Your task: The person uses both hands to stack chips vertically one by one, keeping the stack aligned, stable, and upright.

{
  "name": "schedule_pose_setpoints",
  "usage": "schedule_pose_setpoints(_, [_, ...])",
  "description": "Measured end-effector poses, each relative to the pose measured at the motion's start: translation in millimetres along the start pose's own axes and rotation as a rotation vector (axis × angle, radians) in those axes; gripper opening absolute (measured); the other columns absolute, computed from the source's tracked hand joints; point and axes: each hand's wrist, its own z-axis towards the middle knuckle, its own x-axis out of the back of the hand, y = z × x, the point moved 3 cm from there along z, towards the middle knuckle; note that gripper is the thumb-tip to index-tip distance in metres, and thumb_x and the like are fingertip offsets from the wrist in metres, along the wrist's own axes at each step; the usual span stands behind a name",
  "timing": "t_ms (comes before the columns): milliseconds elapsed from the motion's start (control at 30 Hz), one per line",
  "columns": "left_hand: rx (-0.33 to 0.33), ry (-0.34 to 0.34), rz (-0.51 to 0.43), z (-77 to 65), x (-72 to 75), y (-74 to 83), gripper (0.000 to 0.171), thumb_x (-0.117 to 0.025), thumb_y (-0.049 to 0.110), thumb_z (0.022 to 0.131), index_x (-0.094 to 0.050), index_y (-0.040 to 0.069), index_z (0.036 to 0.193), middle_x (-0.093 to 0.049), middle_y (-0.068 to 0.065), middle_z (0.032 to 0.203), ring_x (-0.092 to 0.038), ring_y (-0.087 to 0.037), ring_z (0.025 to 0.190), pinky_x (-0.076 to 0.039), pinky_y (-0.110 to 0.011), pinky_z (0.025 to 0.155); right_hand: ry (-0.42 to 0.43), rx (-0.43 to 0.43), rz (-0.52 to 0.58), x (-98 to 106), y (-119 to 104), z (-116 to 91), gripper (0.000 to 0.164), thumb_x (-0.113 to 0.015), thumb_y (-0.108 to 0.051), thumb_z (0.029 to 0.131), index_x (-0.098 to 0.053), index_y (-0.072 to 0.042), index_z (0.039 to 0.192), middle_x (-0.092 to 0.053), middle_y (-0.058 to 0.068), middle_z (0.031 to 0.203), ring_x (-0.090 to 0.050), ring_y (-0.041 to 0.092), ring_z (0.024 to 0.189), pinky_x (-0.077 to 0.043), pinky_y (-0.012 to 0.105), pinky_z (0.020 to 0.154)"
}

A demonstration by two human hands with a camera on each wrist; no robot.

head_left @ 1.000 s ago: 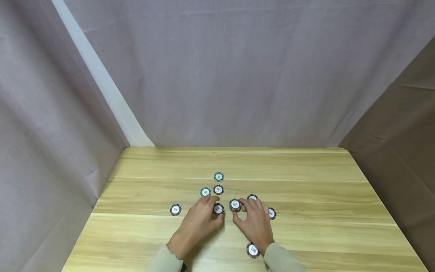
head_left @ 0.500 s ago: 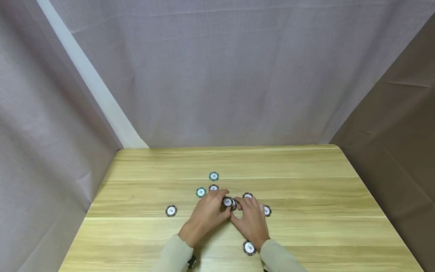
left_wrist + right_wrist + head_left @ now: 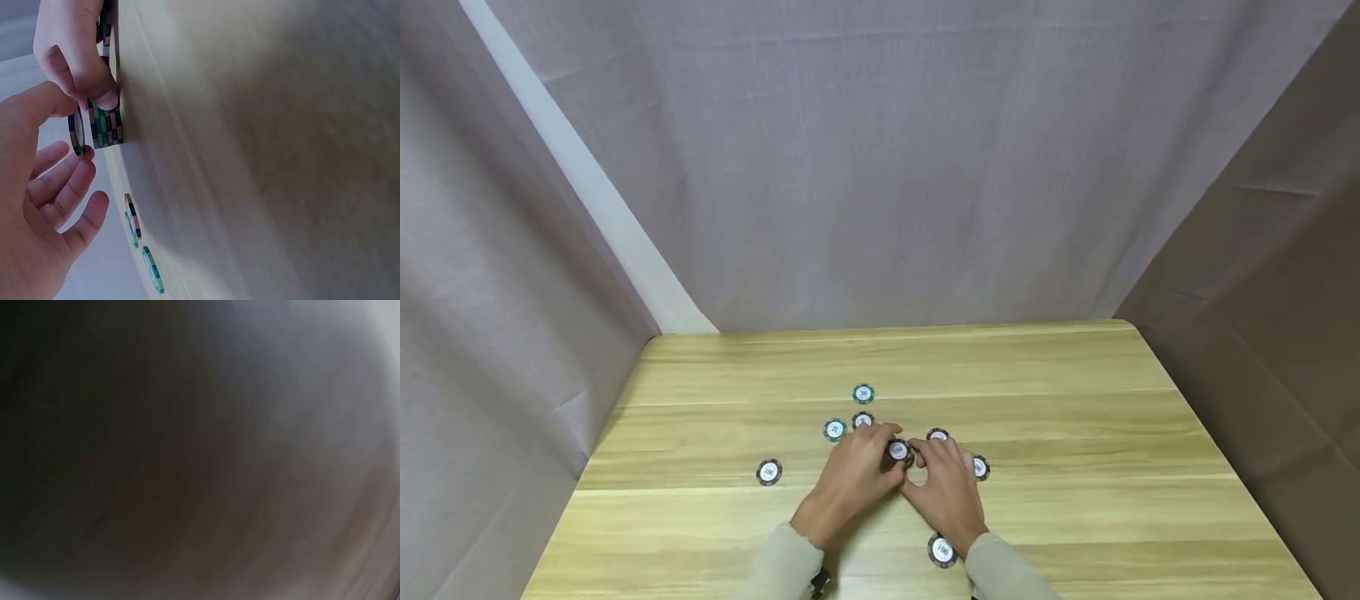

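Between thumb and fingers my left hand (image 3: 852, 473) pinches a black poker chip (image 3: 898, 451) marked 100. The left wrist view shows that chip (image 3: 76, 130) just above a short stack of poker chips (image 3: 107, 128), with a narrow gap between them. My right hand (image 3: 949, 490) holds the stack at its side by thumb and fingers; its thumb (image 3: 100, 87) lies against the chips. From the head view the held chip covers most of the stack. The right wrist view is dark and blurred.
Loose on the wooden table (image 3: 1075, 500) lie two green chips, one marked 20 (image 3: 863, 393) and another green chip (image 3: 835, 430). Several black chips lie around the hands, including a left chip (image 3: 769, 472), a right chip (image 3: 981, 468) and a near chip (image 3: 942, 551). Grey curtains (image 3: 880, 167) enclose the table.
My left hand has taken its chip off the table and moved it right, over the stack. My right hand keeps its hold on the stack. The head view has shifted slightly.
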Motion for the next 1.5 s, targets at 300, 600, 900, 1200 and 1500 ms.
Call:
schedule_pose_setpoints(300, [0.023, -0.014, -0.014, -3.1, -5.3, -0.3, 0.048, -0.083, 0.021, 0.085, -0.07, 0.007, 0.128, -0.075, -0.009, 0.12, -0.072, -0.024, 0.108, -0.06, -0.037, 0.092, -0.005, -0.022, 0.013, 0.8, -0.9, -1.1, 0.045, -0.079, -0.049, 0.085, -0.073, -0.02, 0.119, -0.051, -0.015, 0.086, -0.043, 0.011, 0.09, -0.029, 0.035, 0.079])
schedule_pose_setpoints(600, [0.041, -0.015, -0.032, -8.6, -11.6, -5.2, 0.038, -0.082, 0.022, 0.09, -0.072, 0.009, 0.124, -0.076, -0.008, 0.12, -0.071, -0.025, 0.112, -0.059, -0.039, 0.096, -0.02, -0.023, 0.021, -6.5, -4.4, -2.7, 0.047, -0.079, -0.048, 0.085, -0.074, -0.018, 0.121, -0.052, -0.015, 0.086, -0.045, 0.012, 0.091, -0.032, 0.035, 0.082])
schedule_pose_setpoints(900, [0.036, -0.019, -0.031, -4.6, -9.2, -2.7, 0.028, -0.08, 0.023, 0.094, -0.073, 0.01, 0.118, -0.075, -0.006, 0.114, -0.073, -0.021, 0.105, -0.06, -0.035, 0.087, 0.018, 0.001, 0.029, -5.6, -4.6, -0.1, 0.046, -0.081, -0.044, 0.085, -0.074, -0.014, 0.119, -0.055, -0.012, 0.089, -0.048, 0.014, 0.095, -0.033, 0.037, 0.082])
schedule_pose_setpoints(1200, [0.066, -0.035, -0.029, -7.1, -8.9, -2.6, 0.035, -0.077, 0.026, 0.095, -0.07, 0.009, 0.125, -0.072, -0.008, 0.122, -0.072, -0.022, 0.109, -0.06, -0.036, 0.091, 0.027, 0.011, 0.04, -2.3, -3.0, 0.5, 0.044, -0.082, -0.04, 0.083, -0.074, -0.015, 0.118, -0.055, -0.013, 0.088, -0.047, 0.014, 0.092, -0.032, 0.037, 0.08])
schedule_pose_setpoints(1500, [0.036, -0.01, -0.015, -13.8, 6.3, -8.0, 0.038, -0.076, 0.028, 0.094, -0.071, 0.008, 0.127, -0.072, -0.01, 0.125, -0.069, -0.026, 0.115, -0.059, -0.039, 0.095, -0.001, -0.029, 0.086, 0.2, 2.1, 1.6, 0.047, -0.084, -0.041, 0.084, -0.073, -0.016, 0.123, -0.057, -0.013, 0.089, -0.05, 0.016, 0.095, -0.033, 0.039, 0.084])
